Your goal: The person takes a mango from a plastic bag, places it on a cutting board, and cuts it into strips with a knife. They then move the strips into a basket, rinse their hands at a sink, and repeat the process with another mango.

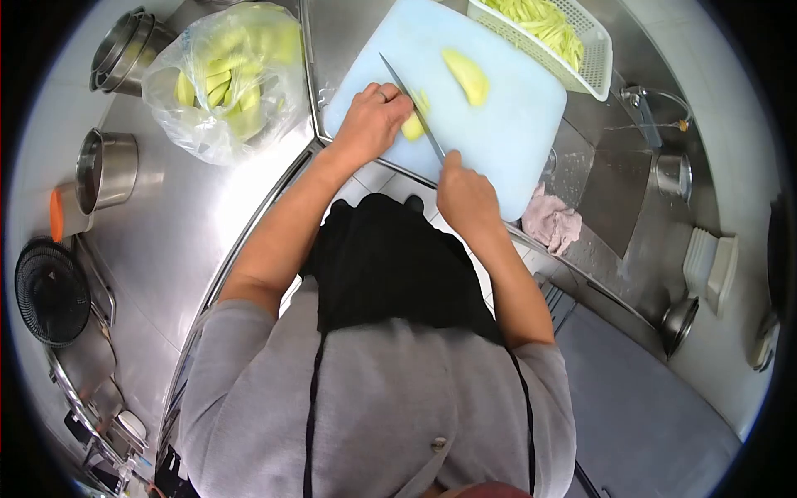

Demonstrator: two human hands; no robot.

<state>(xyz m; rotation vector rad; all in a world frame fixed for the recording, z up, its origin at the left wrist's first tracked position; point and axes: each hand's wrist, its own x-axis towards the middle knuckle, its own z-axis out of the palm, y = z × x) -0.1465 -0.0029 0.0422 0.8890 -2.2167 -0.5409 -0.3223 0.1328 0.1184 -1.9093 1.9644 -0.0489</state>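
Observation:
My right hand (pixel 467 192) is closed around the handle of a long kitchen knife (pixel 407 90), whose blade points up and left across the light blue cutting board (pixel 506 137). With curled fingers, my left hand (pixel 378 120) presses a piece of pale green vegetable (pixel 413 127) to the board, right beside the blade. The fingertips partly hide that piece. A few thin cut strips (pixel 422 100) lie at the blade's other side. Farther right on the board rests a larger pale green wedge (pixel 466 77), untouched by either hand.
A white perforated basket (pixel 596 62) of green shreds (pixel 544 25) stands at the board's upper right. On the left steel counter sits a clear plastic bag (pixel 224 83) of wedges, near metal pots (pixel 108 170). A pinkish cloth (pixel 551 220) lies by the sink (pixel 618 199).

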